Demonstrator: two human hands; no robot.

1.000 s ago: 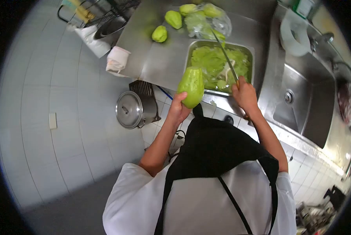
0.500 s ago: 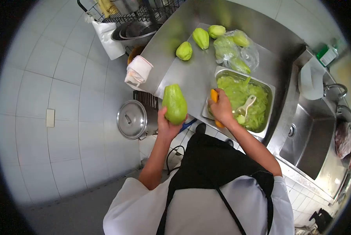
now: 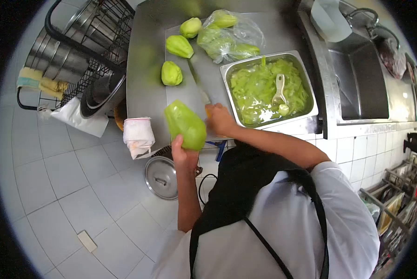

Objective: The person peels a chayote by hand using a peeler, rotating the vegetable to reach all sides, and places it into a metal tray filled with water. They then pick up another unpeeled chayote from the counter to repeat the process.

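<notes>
A peeled pale-green chayote (image 3: 186, 125) is held up in my left hand (image 3: 184, 151), fingers wrapped round its lower end. My right hand (image 3: 221, 120), just right of it, is closed on the yellow handle of a knife (image 3: 198, 83). The long blade points away from me, over the steel counter. Beside the right forearm stands a rectangular metal pan (image 3: 313, 100) filled with green chayote slices in liquid. A pale peeler-like tool (image 3: 279, 88) rests on the slices.
Three whole chayotes (image 3: 172, 73) lie on the counter (image 3: 145, 56). Behind the pan sits a clear plastic bag (image 3: 248, 35) with more chayotes. A folded cloth (image 3: 138, 135) hangs at the left edge. The sink (image 3: 364, 79) is right; a wire rack (image 3: 85, 74) with pots stands left.
My right hand has moved left from the pan to beside the chayote, and the knife blade now shows. The view has turned, and the chayote is tilted more to the left.
</notes>
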